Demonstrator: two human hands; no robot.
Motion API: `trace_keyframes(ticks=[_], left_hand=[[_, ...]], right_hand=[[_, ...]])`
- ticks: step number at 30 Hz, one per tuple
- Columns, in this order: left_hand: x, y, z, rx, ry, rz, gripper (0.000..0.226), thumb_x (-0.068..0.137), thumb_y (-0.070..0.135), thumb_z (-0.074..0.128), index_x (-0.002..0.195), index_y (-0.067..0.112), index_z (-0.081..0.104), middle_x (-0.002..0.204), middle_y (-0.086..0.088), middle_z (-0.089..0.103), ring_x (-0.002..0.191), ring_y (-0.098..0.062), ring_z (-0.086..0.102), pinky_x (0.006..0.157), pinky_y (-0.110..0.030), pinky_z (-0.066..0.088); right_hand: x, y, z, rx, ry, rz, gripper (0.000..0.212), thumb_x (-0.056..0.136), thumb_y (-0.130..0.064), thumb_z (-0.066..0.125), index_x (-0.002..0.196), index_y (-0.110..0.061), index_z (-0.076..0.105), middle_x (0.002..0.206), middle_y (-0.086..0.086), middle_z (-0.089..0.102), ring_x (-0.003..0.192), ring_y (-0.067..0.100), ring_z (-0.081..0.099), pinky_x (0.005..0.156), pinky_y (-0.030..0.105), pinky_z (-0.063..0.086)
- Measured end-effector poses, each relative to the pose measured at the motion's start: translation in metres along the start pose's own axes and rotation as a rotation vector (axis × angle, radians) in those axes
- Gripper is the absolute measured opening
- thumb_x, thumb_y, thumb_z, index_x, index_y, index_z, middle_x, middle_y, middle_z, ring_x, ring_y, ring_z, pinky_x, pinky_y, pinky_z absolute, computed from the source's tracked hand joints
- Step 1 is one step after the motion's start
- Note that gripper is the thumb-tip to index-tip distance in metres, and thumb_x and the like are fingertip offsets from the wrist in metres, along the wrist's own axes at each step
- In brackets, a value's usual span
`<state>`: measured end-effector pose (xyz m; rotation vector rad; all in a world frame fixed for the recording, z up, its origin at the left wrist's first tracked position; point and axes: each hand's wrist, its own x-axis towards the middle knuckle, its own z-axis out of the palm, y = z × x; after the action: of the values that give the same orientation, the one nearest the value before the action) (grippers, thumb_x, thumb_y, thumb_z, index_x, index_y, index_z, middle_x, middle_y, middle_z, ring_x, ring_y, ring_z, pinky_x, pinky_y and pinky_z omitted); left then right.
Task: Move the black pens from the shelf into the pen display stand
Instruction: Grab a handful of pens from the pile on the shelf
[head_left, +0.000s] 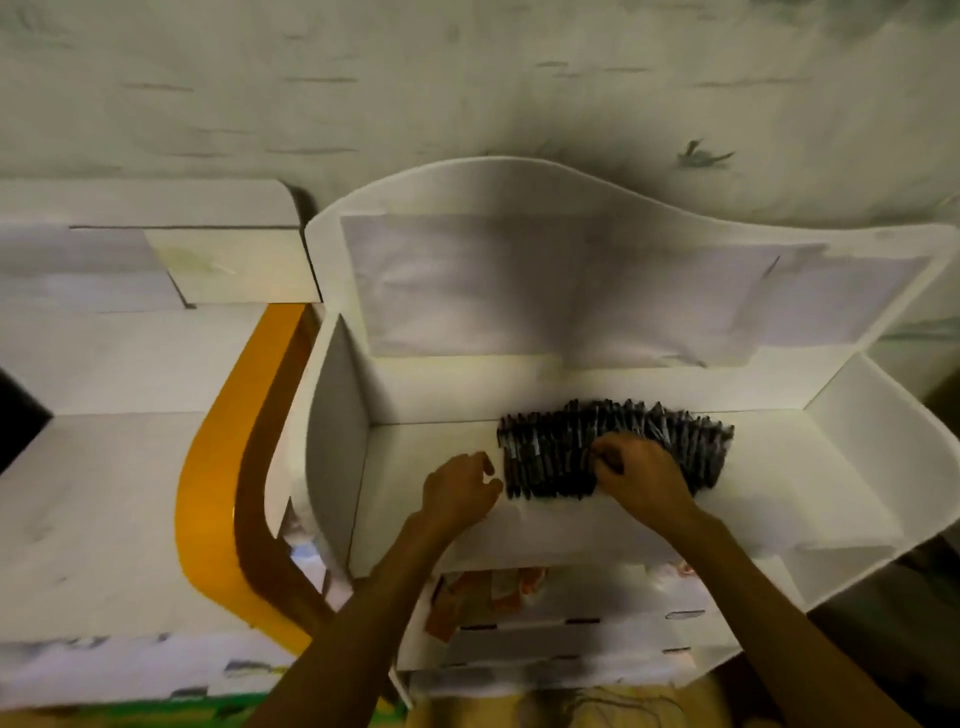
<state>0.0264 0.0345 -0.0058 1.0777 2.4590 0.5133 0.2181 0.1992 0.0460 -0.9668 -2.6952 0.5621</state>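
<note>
Black pens (550, 452): a dense row lying side by side on the top tier of the white display stand (883, 415), packed from about the middle toward the right; the left part of that tier is bare.
Right hand (641, 475): rests on top of the row, fingers curled down into the pens; it seems to pinch or press a few, but which ones I cannot tell.
Left hand (457, 488): just beside the row's left end, fingers loosely curled, holding nothing; fingertips near or barely touching the outermost pen.
Step in hand: judged as seating and squaring the pens in the stand.
How to do it well: brace the left end with the left hand so pens do not roll into the bare part, press lightly from above, and slide the row together so every pen lies parallel.
Risk: too much pressure could fan the row out or push pens over the front edge.
Nearby: an orange curved panel (208, 467) stands left of the stand.
</note>
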Motion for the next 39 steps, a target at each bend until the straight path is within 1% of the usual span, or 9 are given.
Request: trace_keyframes(ticks=[3, 7, 12, 19, 21, 25, 29, 34, 39], left_hand=[[0.013, 0.007, 0.016, -0.055, 0.021, -0.083, 0.039, 0.097, 0.047, 0.053, 0.124, 0.020, 0.060, 0.120, -0.001, 0.064, 0.101, -0.018, 0.061, 0.075, -0.029, 0.046], [0.028, 0.027, 0.026, -0.119, 0.123, -0.167, 0.046, 0.095, 0.060, 0.048, 0.101, 0.016, 0.062, 0.088, 0.004, 0.062, 0.072, -0.011, 0.054, 0.057, -0.026, 0.041], [0.038, 0.035, 0.033, -0.098, 0.113, -0.225, 0.052, 0.090, 0.059, 0.055, 0.105, 0.010, 0.057, 0.105, -0.007, 0.059, 0.091, -0.023, 0.060, 0.063, -0.030, 0.041], [0.052, 0.041, 0.033, -0.135, 0.095, -0.258, 0.059, 0.086, 0.061, 0.059, 0.110, 0.007, 0.059, 0.106, -0.010, 0.063, 0.095, -0.026, 0.063, 0.074, -0.033, 0.049], [0.056, 0.044, 0.030, -0.132, 0.051, -0.253, 0.055, 0.088, 0.059, 0.059, 0.104, 0.007, 0.061, 0.103, -0.010, 0.064, 0.093, -0.026, 0.064, 0.073, -0.032, 0.049], [0.059, 0.042, 0.022, -0.154, -0.012, -0.248, 0.043, 0.090, 0.051, 0.063, 0.072, 0.013, 0.053, 0.074, -0.003, 0.056, 0.075, -0.023, 0.060, 0.055, -0.024, 0.036], [0.062, 0.044, 0.020, -0.114, -0.025, -0.265, 0.042, 0.089, 0.050, 0.064, 0.095, 0.008, 0.063, 0.094, -0.010, 0.066, 0.088, -0.027, 0.066, 0.066, -0.026, 0.042], [0.068, 0.054, 0.020, 0.004, -0.035, -0.323, 0.044, 0.081, 0.058, 0.065, 0.099, 0.018, 0.058, 0.102, -0.002, 0.063, 0.087, -0.019, 0.058, 0.077, -0.026, 0.048], [0.068, 0.051, 0.020, 0.157, -0.033, -0.360, 0.057, 0.082, 0.062, 0.062, 0.112, 0.014, 0.063, 0.099, -0.001, 0.061, 0.085, -0.018, 0.056, 0.071, -0.026, 0.046]], right_hand=[[0.011, 0.016, -0.001, 0.008, -0.016, -0.002, 0.021, 0.093, -0.021, 0.063, 0.112, -0.019, 0.070, 0.110, 0.006, 0.068, 0.097, 0.026, 0.064, 0.081, 0.037, 0.054], [0.017, 0.029, 0.001, 0.021, -0.069, -0.035, 0.024, 0.094, -0.022, 0.062, 0.116, -0.017, 0.068, 0.115, 0.006, 0.065, 0.100, 0.026, 0.062, 0.088, 0.037, 0.052], [0.031, 0.036, -0.001, 0.019, -0.099, -0.078, 0.022, 0.095, -0.022, 0.059, 0.115, -0.017, 0.066, 0.113, 0.004, 0.064, 0.098, 0.024, 0.062, 0.088, 0.037, 0.052], [0.050, 0.042, -0.001, 0.044, -0.090, -0.105, 0.022, 0.096, -0.023, 0.058, 0.117, -0.019, 0.065, 0.111, 0.002, 0.063, 0.096, 0.022, 0.061, 0.083, 0.032, 0.051], [0.051, 0.046, 0.000, 0.052, -0.085, -0.103, 0.021, 0.096, -0.024, 0.059, 0.115, -0.021, 0.066, 0.109, 0.000, 0.063, 0.096, 0.020, 0.061, 0.084, 0.032, 0.052], [0.048, 0.058, 0.000, 0.061, -0.067, -0.096, 0.020, 0.095, -0.023, 0.061, 0.113, -0.021, 0.067, 0.105, -0.002, 0.063, 0.093, 0.017, 0.062, 0.080, 0.027, 0.049], [0.046, 0.067, -0.002, 0.070, -0.062, -0.076, 0.022, 0.095, -0.023, 0.060, 0.115, -0.022, 0.067, 0.108, -0.003, 0.063, 0.093, 0.017, 0.061, 0.079, 0.028, 0.050], [0.046, 0.068, -0.003, 0.082, -0.059, -0.098, 0.022, 0.093, -0.023, 0.061, 0.115, -0.021, 0.067, 0.107, -0.003, 0.063, 0.092, 0.017, 0.061, 0.079, 0.026, 0.048], [0.047, 0.071, -0.006, 0.096, -0.064, -0.097, 0.022, 0.095, -0.024, 0.060, 0.116, -0.023, 0.066, 0.110, -0.003, 0.063, 0.097, 0.018, 0.060, 0.085, 0.030, 0.050]])
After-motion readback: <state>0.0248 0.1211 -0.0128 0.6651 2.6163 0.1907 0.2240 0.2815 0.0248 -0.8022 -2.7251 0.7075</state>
